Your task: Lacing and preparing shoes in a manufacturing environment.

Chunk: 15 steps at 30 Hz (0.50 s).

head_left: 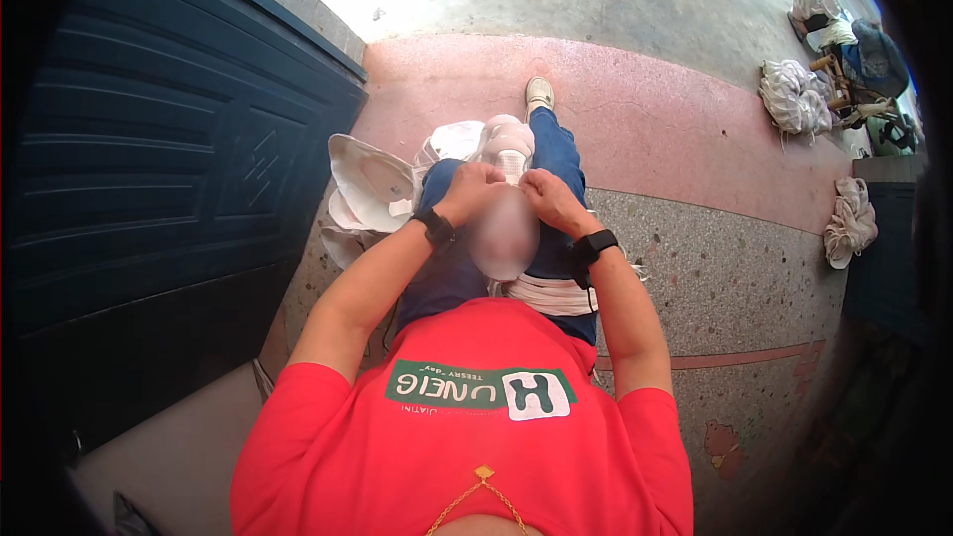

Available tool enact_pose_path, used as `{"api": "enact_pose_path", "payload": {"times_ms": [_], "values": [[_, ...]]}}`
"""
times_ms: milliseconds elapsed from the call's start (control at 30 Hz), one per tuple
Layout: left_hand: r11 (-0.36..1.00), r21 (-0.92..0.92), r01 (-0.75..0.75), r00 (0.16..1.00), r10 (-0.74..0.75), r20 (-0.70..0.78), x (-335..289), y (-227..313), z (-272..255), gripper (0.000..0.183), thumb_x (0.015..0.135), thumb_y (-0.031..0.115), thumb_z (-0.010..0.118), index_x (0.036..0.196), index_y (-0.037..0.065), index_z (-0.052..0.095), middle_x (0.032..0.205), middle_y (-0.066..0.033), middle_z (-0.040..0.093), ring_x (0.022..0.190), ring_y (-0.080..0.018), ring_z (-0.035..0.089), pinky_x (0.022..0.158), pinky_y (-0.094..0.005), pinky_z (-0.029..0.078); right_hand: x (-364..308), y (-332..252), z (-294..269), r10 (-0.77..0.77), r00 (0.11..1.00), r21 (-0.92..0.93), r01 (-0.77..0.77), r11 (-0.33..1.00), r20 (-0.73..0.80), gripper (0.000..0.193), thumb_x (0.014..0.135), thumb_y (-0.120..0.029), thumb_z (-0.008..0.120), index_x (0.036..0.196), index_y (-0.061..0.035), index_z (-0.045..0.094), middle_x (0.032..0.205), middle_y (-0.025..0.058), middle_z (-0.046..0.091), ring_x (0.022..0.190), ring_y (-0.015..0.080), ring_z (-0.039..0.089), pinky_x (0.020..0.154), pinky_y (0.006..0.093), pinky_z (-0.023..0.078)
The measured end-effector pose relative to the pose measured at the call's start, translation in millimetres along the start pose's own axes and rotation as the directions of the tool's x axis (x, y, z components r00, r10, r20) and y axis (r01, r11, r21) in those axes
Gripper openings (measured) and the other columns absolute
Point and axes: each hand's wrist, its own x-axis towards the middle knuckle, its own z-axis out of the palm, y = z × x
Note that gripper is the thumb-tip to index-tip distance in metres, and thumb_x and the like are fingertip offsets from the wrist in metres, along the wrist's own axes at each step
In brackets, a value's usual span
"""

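Note:
Across my lap lies a pale pinkish-white piece (pixel 510 137) that looks like a shoe upper, with a rounded far end and a ribbed white band in its middle. My left hand (pixel 473 193) has its fingers closed at the band's left edge. Opposite it, my right hand (pixel 554 201) pinches the right edge, fingertips close to the left ones. Any small thing between the fingers is too small to make out. The near end of the piece, between my wrists, is a blurred oval. Several white curved pieces (pixel 372 171) are piled beside my left knee.
A dark blue panelled door (pixel 189 129) stands close on my left. More white material (pixel 551 294) lies across my right thigh. At the far right are a tied white bundle (pixel 794 97), a chair with blue cloth (pixel 876 60), and another pale bundle (pixel 851 223) on the speckled floor (pixel 735 278).

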Motion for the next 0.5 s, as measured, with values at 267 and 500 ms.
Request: {"api": "enact_pose_path", "payload": {"times_ms": [267, 500], "values": [[0.953, 0.221, -0.208, 0.969, 0.231, -0.084, -0.6, -5.5, 14.7, 0.021, 0.085, 0.022, 0.075, 0.089, 0.002, 0.074, 0.087, -0.019, 0.072, 0.08, -0.0336, 0.071, 0.073, -0.0401, 0.056, -8.0, -10.4, 3.9, 0.089, 0.983, -0.155, -0.114, 0.981, -0.159, 0.026, 0.097, -0.021, 0.051, 0.094, 0.0018, 0.063, 0.101, 0.0276, 0.065, 0.096, 0.0486, 0.062, 0.085, 0.0538, 0.05], [0.898, 0.301, -0.32, 0.942, 0.334, 0.002, 1.0, -5.5, 11.1, 0.022, 0.086, 0.023, 0.075, 0.087, 0.001, 0.073, 0.086, -0.0188, 0.071, 0.08, -0.035, 0.07, 0.072, -0.0416, 0.055, -13.9, -10.5, 6.5, 0.113, 0.973, -0.123, -0.14, 0.983, -0.201, 0.026, 0.097, -0.022, 0.051, 0.096, 0.0002, 0.064, 0.101, 0.0261, 0.065, 0.096, 0.0474, 0.063, 0.085, 0.0539, 0.05]]}}
